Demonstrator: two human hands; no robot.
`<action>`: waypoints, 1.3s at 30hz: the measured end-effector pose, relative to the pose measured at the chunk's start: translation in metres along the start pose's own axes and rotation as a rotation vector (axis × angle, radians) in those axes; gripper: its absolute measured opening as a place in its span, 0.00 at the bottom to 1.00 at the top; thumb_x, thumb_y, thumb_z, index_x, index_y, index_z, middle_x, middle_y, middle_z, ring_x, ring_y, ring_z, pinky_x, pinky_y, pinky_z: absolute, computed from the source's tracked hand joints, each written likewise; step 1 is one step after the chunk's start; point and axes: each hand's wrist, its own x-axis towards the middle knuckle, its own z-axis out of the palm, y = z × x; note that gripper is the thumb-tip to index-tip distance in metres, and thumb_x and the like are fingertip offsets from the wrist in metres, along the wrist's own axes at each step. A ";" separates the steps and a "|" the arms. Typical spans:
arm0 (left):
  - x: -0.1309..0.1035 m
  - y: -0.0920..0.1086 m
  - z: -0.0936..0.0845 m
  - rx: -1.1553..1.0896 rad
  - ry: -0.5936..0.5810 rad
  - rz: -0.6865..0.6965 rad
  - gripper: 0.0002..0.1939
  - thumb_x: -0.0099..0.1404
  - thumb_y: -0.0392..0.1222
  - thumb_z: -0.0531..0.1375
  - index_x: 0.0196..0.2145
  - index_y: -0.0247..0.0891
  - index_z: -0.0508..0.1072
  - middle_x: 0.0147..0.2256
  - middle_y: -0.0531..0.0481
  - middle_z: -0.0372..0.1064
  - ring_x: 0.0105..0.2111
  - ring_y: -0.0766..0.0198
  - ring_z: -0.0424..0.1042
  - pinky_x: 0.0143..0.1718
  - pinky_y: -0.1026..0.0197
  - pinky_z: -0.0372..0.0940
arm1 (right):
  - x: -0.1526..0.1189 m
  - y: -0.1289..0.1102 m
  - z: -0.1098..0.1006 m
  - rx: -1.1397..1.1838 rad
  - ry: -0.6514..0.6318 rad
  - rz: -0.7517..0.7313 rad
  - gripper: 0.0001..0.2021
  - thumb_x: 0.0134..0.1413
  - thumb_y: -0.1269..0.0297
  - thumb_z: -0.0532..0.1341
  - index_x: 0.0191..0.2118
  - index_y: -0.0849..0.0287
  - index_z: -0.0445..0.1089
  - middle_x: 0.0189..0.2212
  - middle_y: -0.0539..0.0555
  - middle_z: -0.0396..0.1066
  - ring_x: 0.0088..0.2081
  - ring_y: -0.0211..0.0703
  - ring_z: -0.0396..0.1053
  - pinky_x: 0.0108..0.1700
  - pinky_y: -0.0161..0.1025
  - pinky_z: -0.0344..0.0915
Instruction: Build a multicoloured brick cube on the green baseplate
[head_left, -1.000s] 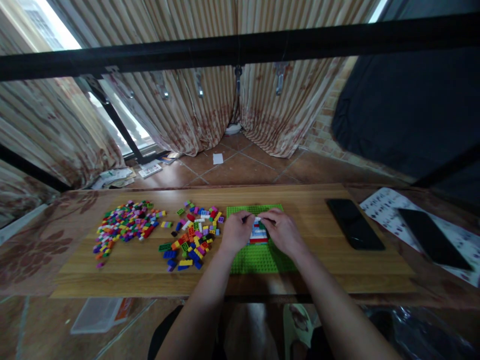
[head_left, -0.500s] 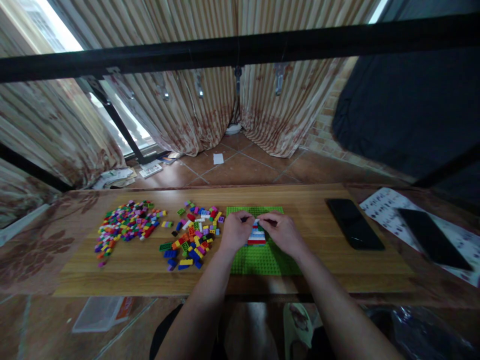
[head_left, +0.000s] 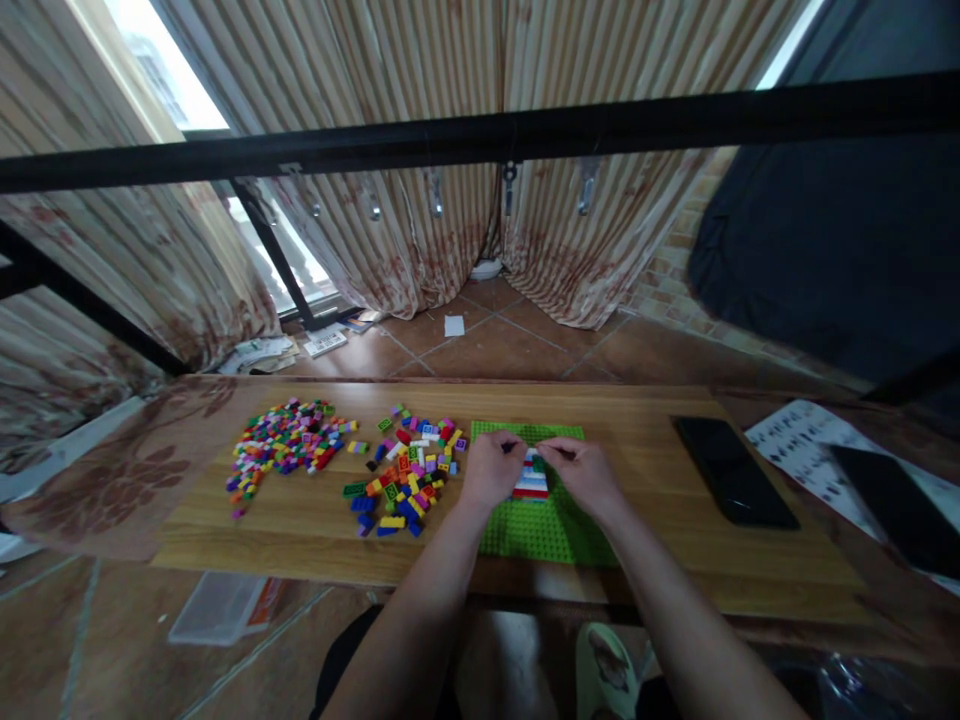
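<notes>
On a green studded baseplate stands a small brick build with white, red and light blue layers. My left hand bends over its left side, thumb and fingers drawn together by the upper end. From the other side my right hand reaches in, its fingertips also pinched close to the top of the build. Whatever the fingertips hold is too small and too covered to name. A dark green piece shows beside the build near my right fingers.
Left of the baseplate lies a loose group of larger bricks, and beyond it a pile of smaller bricks. A black phone-like slab rests on the wooden board at right. A printed sheet lies under a dark tablet.
The whole view has shifted, so the table appears farther right and slightly lower. Both hands stay at the brick build, their fingertips looking slightly farther apart.
</notes>
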 end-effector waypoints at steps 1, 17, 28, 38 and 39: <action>-0.001 0.000 0.000 0.002 0.002 0.009 0.11 0.60 0.36 0.55 0.28 0.35 0.78 0.26 0.51 0.74 0.27 0.67 0.70 0.28 0.67 0.60 | 0.000 0.000 0.000 0.002 0.001 -0.001 0.13 0.50 0.55 0.59 0.31 0.56 0.78 0.31 0.55 0.79 0.35 0.49 0.75 0.41 0.44 0.68; -0.005 -0.023 -0.110 0.487 0.284 -0.185 0.13 0.62 0.35 0.53 0.33 0.36 0.79 0.31 0.47 0.76 0.33 0.61 0.72 0.34 0.64 0.59 | -0.004 0.000 -0.014 -0.094 0.080 -0.010 0.18 0.54 0.50 0.57 0.36 0.57 0.78 0.34 0.56 0.79 0.36 0.52 0.75 0.41 0.46 0.69; -0.007 -0.042 -0.115 0.736 0.210 -0.197 0.12 0.62 0.41 0.56 0.36 0.38 0.79 0.37 0.42 0.75 0.42 0.56 0.71 0.43 0.60 0.61 | -0.006 -0.006 -0.010 -0.119 0.062 -0.035 0.18 0.54 0.50 0.57 0.35 0.56 0.78 0.35 0.57 0.79 0.37 0.52 0.75 0.41 0.46 0.68; -0.006 -0.040 -0.106 0.793 0.209 -0.186 0.12 0.59 0.37 0.56 0.37 0.36 0.79 0.41 0.38 0.73 0.43 0.51 0.71 0.45 0.56 0.62 | -0.005 -0.004 -0.008 -0.099 0.048 -0.043 0.16 0.54 0.52 0.57 0.35 0.56 0.78 0.36 0.57 0.79 0.38 0.51 0.75 0.43 0.46 0.68; -0.007 -0.040 -0.105 0.802 0.213 -0.197 0.13 0.59 0.36 0.56 0.38 0.36 0.79 0.42 0.38 0.72 0.44 0.51 0.70 0.45 0.56 0.63 | -0.006 -0.004 -0.008 -0.100 0.046 -0.045 0.16 0.54 0.52 0.57 0.35 0.56 0.78 0.36 0.57 0.79 0.38 0.51 0.75 0.43 0.46 0.68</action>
